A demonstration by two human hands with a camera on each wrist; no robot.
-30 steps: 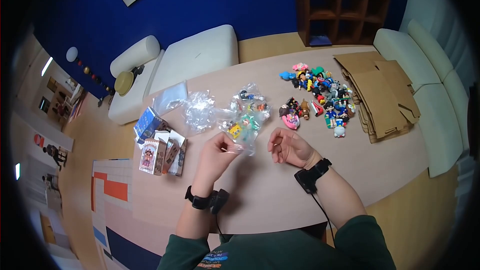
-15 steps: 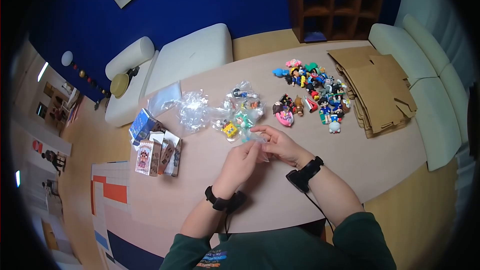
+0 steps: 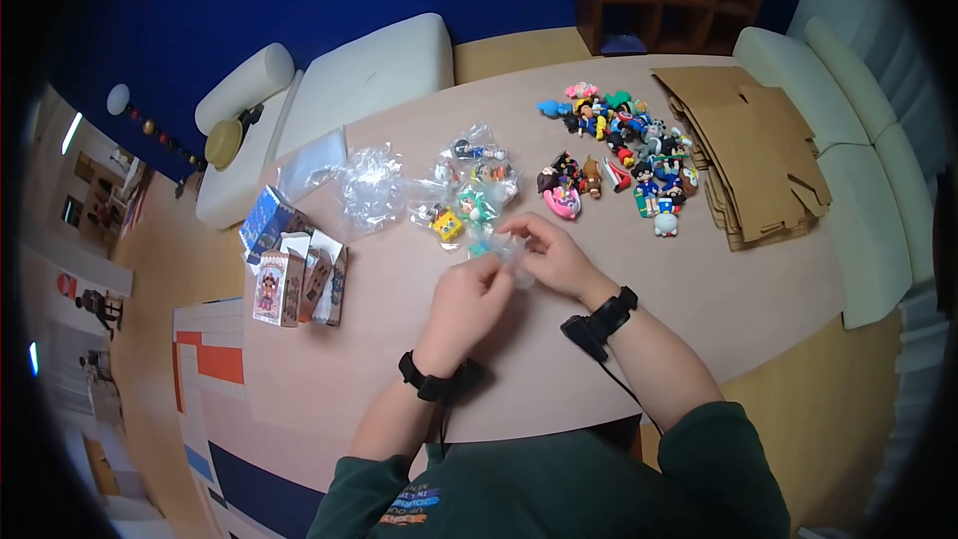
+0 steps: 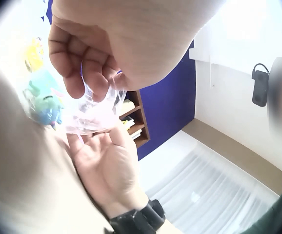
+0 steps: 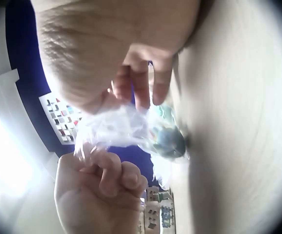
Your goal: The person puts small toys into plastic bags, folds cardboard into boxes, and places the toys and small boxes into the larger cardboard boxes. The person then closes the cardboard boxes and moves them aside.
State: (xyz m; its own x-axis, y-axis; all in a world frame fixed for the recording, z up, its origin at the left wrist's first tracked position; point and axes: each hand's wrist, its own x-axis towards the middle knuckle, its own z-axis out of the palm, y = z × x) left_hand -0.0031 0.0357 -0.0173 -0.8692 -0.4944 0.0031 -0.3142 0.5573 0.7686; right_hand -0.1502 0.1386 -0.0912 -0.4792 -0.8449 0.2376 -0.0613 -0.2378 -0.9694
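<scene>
A crinkled clear plastic bag (image 5: pixel 116 127) is stretched between both hands, low over the table in front of the body. Inside its far end sits a small teal-blue toy figure (image 5: pixel 169 141). My left hand (image 3: pixel 464 301) pinches the near end of the bag between thumb and curled fingers. On the other side, my right hand (image 3: pixel 561 258) pinches the bag from the right, its fingers reaching over the plastic. Just beyond the hands lie several bagged figures, among them a yellow square one (image 3: pixel 447 228) and a green and white one (image 3: pixel 472 206).
Loose toy figures (image 3: pixel 654 175) are heaped at the back right, beside stacked flat cardboard (image 3: pixel 748 155). To the left stand small printed boxes (image 3: pixel 279 284), some opened. Crumpled clear wrappers (image 3: pixel 371 185) and a flat clear bag (image 3: pixel 311 168) lie behind them.
The right hand, earlier apart with nothing in it, has come in and taken hold of the bag. The left hand moved slightly right with the bag, and the head view shifted.
</scene>
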